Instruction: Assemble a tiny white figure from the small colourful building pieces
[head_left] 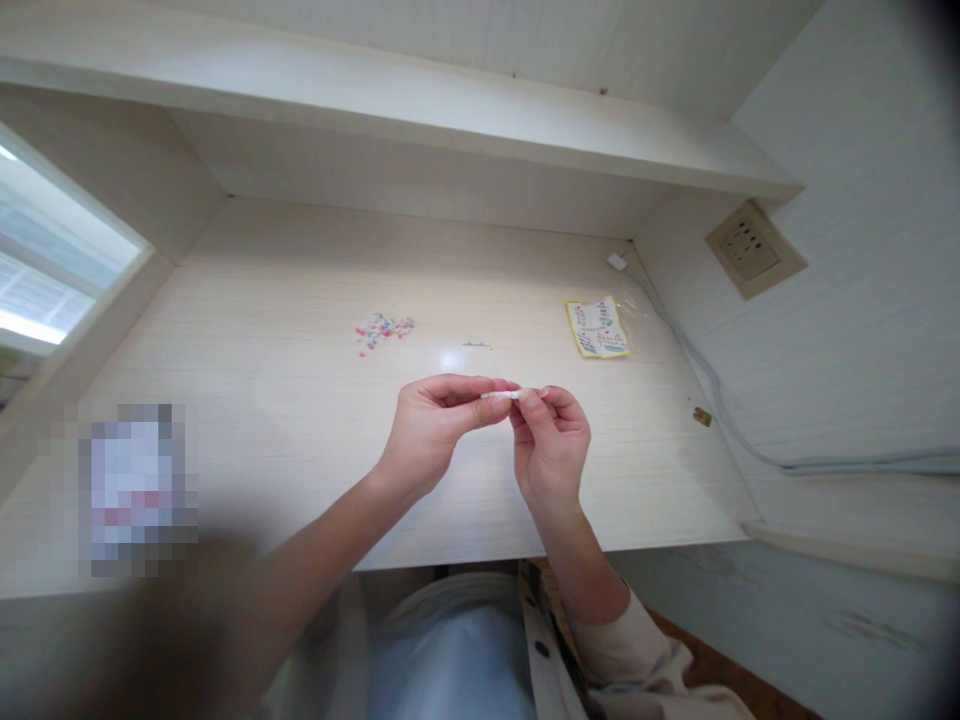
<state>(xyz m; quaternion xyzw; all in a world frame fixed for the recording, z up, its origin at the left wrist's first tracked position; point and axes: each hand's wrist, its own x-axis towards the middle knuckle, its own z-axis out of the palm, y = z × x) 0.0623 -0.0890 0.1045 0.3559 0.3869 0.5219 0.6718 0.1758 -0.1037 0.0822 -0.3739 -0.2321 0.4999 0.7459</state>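
The white piece [501, 395] is mostly hidden between the left hand [435, 425] and the right hand [551, 450]. The far specks [382, 330] are too small to tell. A pixelated patch [135, 490] hides part of the near-left bench [300, 400]. The cable [862, 465] leaves the right edge.

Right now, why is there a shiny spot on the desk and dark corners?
Head view: the spot is glare on the glossy desk; the window is washed out white; the right corners darken and the shelf edge bows, likely lens distortion; the left forearm is blurred, while the left hand and right hand pinching a small white strip look sharp.
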